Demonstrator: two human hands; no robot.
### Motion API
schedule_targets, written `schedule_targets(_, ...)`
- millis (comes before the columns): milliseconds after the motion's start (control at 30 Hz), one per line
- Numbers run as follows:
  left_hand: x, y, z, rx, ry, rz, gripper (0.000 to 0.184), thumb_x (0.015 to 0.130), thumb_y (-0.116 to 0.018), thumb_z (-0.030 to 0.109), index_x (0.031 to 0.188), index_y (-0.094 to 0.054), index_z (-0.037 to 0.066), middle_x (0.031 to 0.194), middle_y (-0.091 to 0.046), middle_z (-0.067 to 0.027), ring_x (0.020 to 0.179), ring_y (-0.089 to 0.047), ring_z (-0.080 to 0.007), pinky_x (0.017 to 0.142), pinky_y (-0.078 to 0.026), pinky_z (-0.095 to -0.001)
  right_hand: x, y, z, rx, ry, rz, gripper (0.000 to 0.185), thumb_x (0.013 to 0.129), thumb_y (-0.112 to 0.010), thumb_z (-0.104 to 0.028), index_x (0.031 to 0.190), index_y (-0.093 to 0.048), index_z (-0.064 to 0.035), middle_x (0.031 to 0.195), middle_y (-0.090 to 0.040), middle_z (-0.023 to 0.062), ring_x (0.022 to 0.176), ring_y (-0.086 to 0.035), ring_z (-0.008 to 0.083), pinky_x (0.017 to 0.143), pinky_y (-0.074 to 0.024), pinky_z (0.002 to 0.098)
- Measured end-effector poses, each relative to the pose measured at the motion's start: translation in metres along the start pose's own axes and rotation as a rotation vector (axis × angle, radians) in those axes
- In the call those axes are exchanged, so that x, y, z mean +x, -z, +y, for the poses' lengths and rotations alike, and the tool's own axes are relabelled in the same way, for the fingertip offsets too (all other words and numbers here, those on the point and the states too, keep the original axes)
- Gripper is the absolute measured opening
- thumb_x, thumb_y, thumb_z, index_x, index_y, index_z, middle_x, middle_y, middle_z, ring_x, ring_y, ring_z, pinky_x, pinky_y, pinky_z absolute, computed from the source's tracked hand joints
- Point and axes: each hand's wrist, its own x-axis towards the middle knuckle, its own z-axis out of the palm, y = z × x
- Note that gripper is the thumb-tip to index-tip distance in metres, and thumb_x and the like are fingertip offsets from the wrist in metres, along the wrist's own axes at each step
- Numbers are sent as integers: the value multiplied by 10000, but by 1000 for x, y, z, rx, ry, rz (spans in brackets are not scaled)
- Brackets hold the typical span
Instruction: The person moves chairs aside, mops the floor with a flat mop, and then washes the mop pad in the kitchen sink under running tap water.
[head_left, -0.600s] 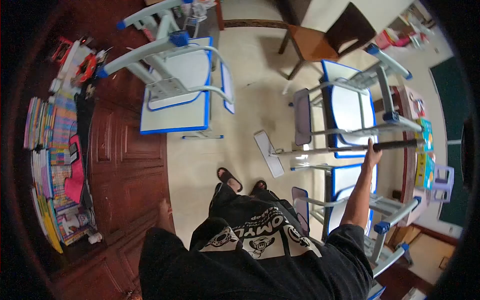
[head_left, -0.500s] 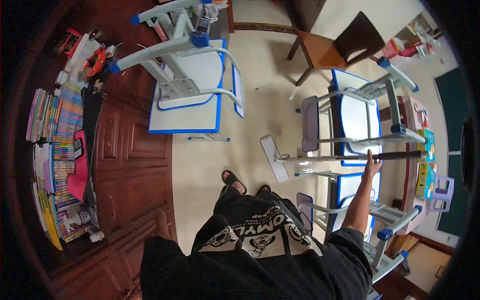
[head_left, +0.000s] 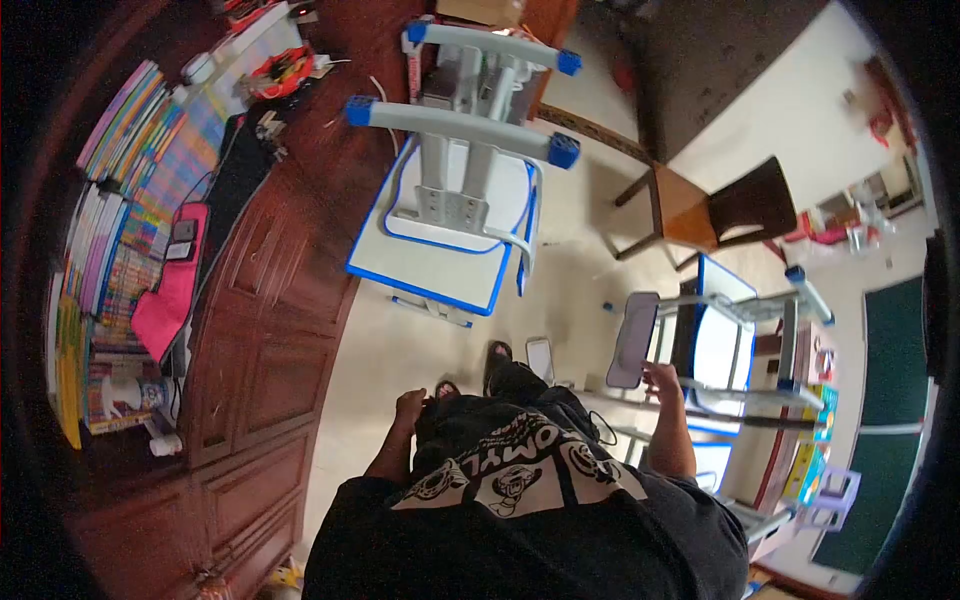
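Note:
My left hand (head_left: 409, 407) is closed in front of my waist at the left, with nothing visible in it. My right hand (head_left: 661, 380) is at the lower edge of an upturned chair's grey seat part (head_left: 633, 340), its fingers bent and slightly apart. Behind my right wrist runs the mop handle (head_left: 780, 423), its dark grip reaching right past the chair frame. The flat mop head (head_left: 540, 360) lies on the floor beside my feet. Whether my right fingers touch the seat part is unclear.
At the upper left a grey-framed chair (head_left: 455, 120) is upturned on a blue-edged desk (head_left: 430, 275). A brown wooden chair (head_left: 685, 205) stands at the upper right. Dark red cabinets (head_left: 270, 300) and shelved books (head_left: 140, 140) line the left. Another blue-edged desk (head_left: 712, 462) is at the right.
My view has turned, and desks and chairs sit lower in it. My right hand has come off the dark grip towards the seat part. My left hand has moved in to my waist.

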Motion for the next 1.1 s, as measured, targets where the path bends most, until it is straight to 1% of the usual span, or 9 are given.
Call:
schedule_targets(67,25,-23,35,-58,565,115,568,904,-684,342,1332,-492,22,1204,-568,-176,944,-649,-290,866,-539,-474,35,-23,-65,-107,127,-77,356,799,-739,-402,980,-648,-110,911,-613,42,852,-590,214,712,-476,517)
schedule_targets(167,27,-52,102,-277,498,226,629,907,-675,379,1344,-445,-10,1181,-550,-182,934,-647,-310,853,-541,-489,55,-68,-188,75,351,-222,428,861,-666,-441,1117,-645,-99,1067,-637,55,1043,-605,232,800,-481,513)
schedule_targets(433,166,-121,144,-424,280,565,843,838,-725,428,1437,-320,-5,1209,-525,-145,1075,-544,-266,838,-486,-424,127,-193,-511,-267,865,-179,615,931,-512,-601,955,-691,-13,772,-644,73,805,-594,173,680,-508,391)
schedule_targets(467,183,-137,153,-423,334,716,852,819,-739,441,1441,-332,23,1235,-524,-133,1060,-520,-245,818,-466,-417,149,-217,-534,-241,1047,-133,676,920,-501,-628,913,-670,26,757,-658,161,789,-624,278,690,-494,414)
schedule_targets(567,214,-175,194,-409,368,922,784,817,-742,437,1399,-400,39,1227,-539,-125,1049,-525,-235,825,-461,-413,223,-280,-611,-490,1168,-122,678,919,-470,-640,807,-625,10,759,-610,182,704,-576,259,619,-449,411)
schedule_targets(700,232,-172,168,-625,23,965,586,821,-746,425,1180,-573,-4,1032,-646,-103,905,-627,-216,805,-511,-383,277,-348,-667,-544,1312,-55,590,919,-533,-560,989,-632,17,908,-664,290,869,-632,443,794,-495,480)
schedule_targets(733,232,-172,189,-574,260,1032,550,823,-745,420,1120,-601,-21,979,-664,-101,847,-650,-213,765,-536,-381,414,-396,-672,-140,1253,-733,485,960,-513,-464,1069,-646,-11,1064,-669,250,1017,-632,373,892,-484,454)
schedule_targets(800,242,-172,192,-573,266,1122,566,814,-750,433,1116,-603,-23,979,-664,-107,848,-650,-215,754,-539,-382,388,-413,-681,-259,1445,-615,311,857,-604,-233,1106,-621,-47,1233,-622,90,1145,-565,216,968,-473,380)
schedule_targets(1100,257,-152,195,-956,261,1283,524,788,-799,378,1068,-667,-44,991,-670,-145,861,-664,-265,745,-553,-404,338,-455,-689,-357,1226,-525,295,875,-576,-228,1108,-629,-54,1207,-631,101,1117,-578,233,949,-480,385)
